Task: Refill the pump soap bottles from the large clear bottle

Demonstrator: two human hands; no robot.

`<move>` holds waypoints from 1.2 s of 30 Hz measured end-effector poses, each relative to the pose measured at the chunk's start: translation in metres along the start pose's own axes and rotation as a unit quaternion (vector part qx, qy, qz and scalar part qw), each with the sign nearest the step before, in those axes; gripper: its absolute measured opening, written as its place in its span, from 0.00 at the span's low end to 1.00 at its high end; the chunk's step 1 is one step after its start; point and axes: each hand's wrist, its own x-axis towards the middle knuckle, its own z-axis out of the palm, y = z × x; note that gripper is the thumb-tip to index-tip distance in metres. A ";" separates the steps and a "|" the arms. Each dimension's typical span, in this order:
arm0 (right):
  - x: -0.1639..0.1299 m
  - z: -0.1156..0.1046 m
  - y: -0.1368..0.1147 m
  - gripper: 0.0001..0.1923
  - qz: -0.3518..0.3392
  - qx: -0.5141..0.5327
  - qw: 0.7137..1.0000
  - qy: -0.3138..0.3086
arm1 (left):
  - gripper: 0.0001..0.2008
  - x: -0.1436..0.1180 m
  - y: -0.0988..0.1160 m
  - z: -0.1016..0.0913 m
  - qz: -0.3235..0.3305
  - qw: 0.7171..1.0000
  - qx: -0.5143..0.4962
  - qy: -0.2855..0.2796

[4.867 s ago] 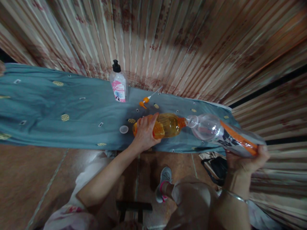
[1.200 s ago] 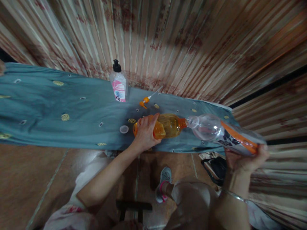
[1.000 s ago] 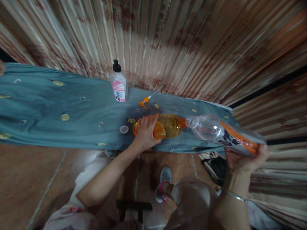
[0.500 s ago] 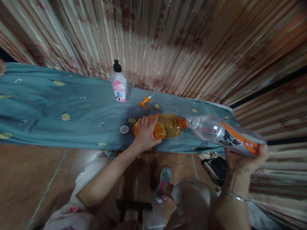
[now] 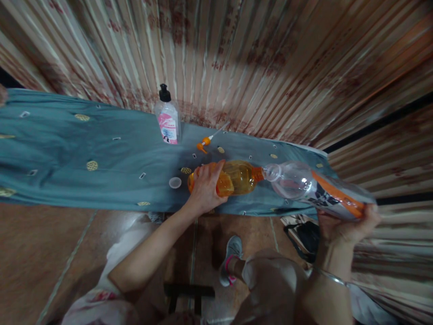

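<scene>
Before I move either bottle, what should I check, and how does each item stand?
1. Left hand wrapped around the amber bottle: ok.
2. Right hand gripping the clear bottle near its base: ok.
3. Bottle mouths appear lined up, end to end: ok.
4. Liquid passing between them: cannot tell.
5. Orange pump lying apart from both hands: ok.
6. Black-topped bottle upright, touching neither hand: ok.

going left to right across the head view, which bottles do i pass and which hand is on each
Clear bottle with black pump top, no hand on it → amber bottle, gripped by the left hand → clear bottle with orange-striped label, held by the right hand.
</scene>
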 end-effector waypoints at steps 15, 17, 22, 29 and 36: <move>-0.002 0.004 -0.002 0.20 -0.001 -0.009 1.000 0.003 | 0.51 0.000 -0.001 0.000 0.004 1.000 -0.001 0.002; -0.002 0.005 -0.003 0.21 0.001 -0.012 1.000 0.006 | 0.50 0.000 -0.001 0.000 0.005 1.000 -0.003 0.002; 0.000 0.004 -0.002 0.21 0.004 -0.003 1.000 0.018 | 0.50 0.000 0.000 0.000 -0.001 1.000 -0.001 0.002; 0.000 0.002 -0.002 0.19 -0.003 -0.014 1.000 -0.004 | 0.51 0.000 0.001 -0.001 -0.004 1.000 -0.003 -0.004; 0.000 0.001 -0.002 0.19 -0.001 -0.021 1.000 -0.005 | 0.50 0.001 0.002 -0.002 -0.008 1.000 -0.002 -0.008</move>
